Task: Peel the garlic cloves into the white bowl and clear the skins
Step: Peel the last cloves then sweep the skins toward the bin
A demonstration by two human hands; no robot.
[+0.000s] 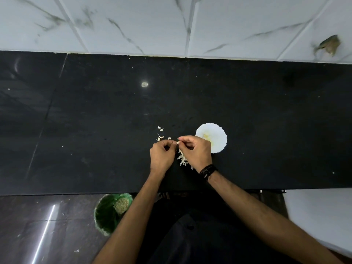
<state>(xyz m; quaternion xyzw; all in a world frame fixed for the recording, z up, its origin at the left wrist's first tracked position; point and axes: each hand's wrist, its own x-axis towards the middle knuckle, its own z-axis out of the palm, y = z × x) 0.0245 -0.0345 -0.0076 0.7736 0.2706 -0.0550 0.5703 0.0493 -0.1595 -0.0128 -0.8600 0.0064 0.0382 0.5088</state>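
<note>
Dim, lamp glare on countertop (144, 84), curved edges

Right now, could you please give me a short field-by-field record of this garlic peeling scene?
surface: black countertop
left hand: fingers curled, pinching a garlic clove
right hand: pinching the same clove from the other side
white bowl: scalloped rim, beside the right hand, partly hidden by it
unpeeled cloves: a few loose on the counter beyond the left hand
skins: small pile between the hands
green bin: on the floor below the counter edge
</note>
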